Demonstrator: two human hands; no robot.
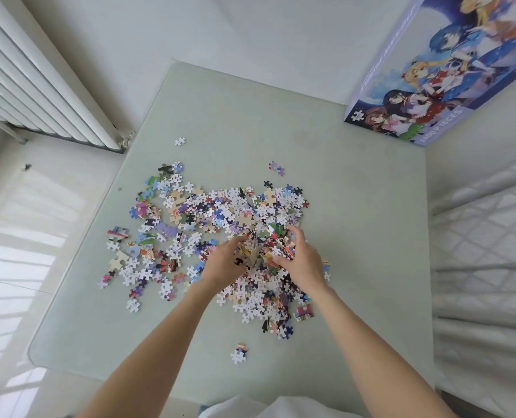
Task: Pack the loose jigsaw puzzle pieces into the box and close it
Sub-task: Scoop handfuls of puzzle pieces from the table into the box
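Both hands worked in the thick of the puzzle pieces [220, 224], which lay scattered over the pale green table [356, 236]: the left hand [222, 263] and the right hand [300, 260] faced each other with fingers curled inward, cupping a heap of pieces between them. The step in hand looked like scooping up a handful, and doing it well would probably mean sliding the fingertips flat under the heap and pressing the palms together, so that nothing spilled on the way across to the box [449, 70] (it sat well apart, at the table's far right corner). Dragging the outlying pieces at the left into the main pile first might save trips. Much was hard to make out: most fingertips were buried among the pieces, so how many each hand truly held could not be told. The box was cut off by the frame's edge, and whether it stood open or only showed its printed lid could not be judged. A radiator [39, 86] ran along the wall at left.
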